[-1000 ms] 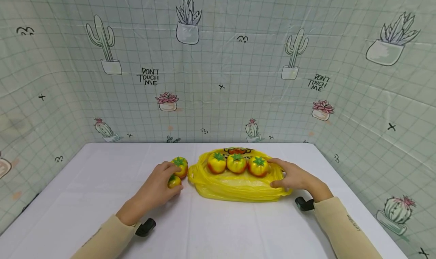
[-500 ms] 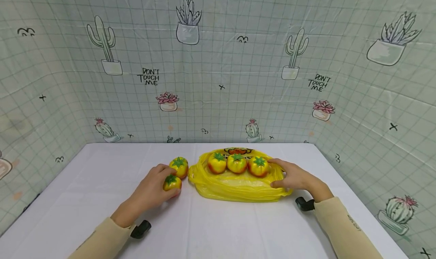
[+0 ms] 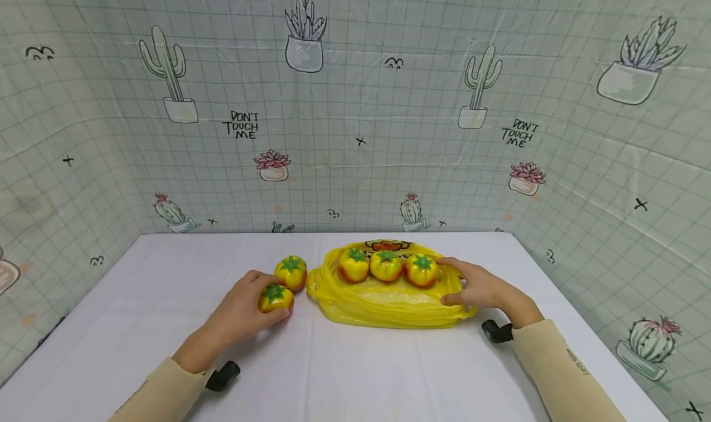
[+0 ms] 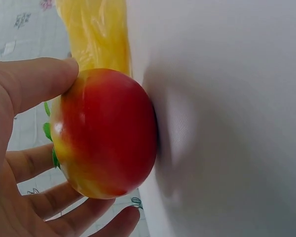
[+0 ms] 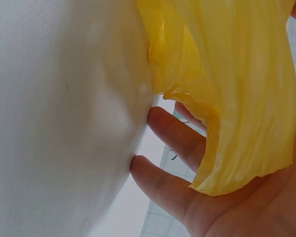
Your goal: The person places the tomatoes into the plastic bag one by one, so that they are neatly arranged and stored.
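My left hand (image 3: 242, 305) curls around a yellow-red toy tomato (image 3: 276, 298) with a green star-shaped leaf top. In the left wrist view this tomato (image 4: 106, 133) shows its red underside close against the table, thumb on one side and fingers on the other. A second tomato (image 3: 291, 273) stands just behind it. Three more sit in a row on a yellow plastic bag (image 3: 383, 316). My right hand (image 3: 483, 286) rests at the bag's right end, index finger by the right-hand tomato (image 3: 421, 270). In the right wrist view a flap of the bag (image 5: 246, 108) hangs over the palm, fingers loosely extended.
A white tablecloth (image 3: 355, 372) covers the table. Behind and at the sides hangs a grid-patterned curtain (image 3: 361, 101) with printed cacti. Black wrist cameras sit under both sleeves, the left camera (image 3: 223, 376) close above the cloth.
My left hand has drawn the near tomato a little left and toward me, apart from the tomato behind it. My right hand and the bag have stayed in place.
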A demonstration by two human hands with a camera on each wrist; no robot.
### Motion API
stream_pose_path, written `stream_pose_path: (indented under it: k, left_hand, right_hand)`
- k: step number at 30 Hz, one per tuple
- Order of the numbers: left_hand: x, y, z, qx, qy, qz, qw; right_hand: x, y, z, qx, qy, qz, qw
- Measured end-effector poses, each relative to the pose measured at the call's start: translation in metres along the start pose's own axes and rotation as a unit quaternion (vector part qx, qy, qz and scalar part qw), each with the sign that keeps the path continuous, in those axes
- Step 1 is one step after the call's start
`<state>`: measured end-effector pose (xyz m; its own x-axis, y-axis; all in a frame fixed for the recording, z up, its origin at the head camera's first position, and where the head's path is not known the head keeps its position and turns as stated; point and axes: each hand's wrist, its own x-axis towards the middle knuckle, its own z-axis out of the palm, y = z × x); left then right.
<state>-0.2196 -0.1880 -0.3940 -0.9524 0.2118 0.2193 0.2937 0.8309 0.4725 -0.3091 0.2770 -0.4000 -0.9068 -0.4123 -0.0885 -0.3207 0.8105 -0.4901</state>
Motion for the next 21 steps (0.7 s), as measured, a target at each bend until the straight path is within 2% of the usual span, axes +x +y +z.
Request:
stream_pose_path:
  k: [7,21]
  left_hand:
    - [-0.0008,-0.0037,0.0003,-0.010,-0.004,-0.017,0.9998]
    - [-0.0018,-0.0040,0.0002,-0.012,0.001,-0.014,0.9998]
  right_hand:
    - [0.0000,0.0003,0.0004,-0.002,0.000,0.000,1.000]
    - [0.0000,-0.0011,0.0003,-0.002,0.001,0.001,1.000]
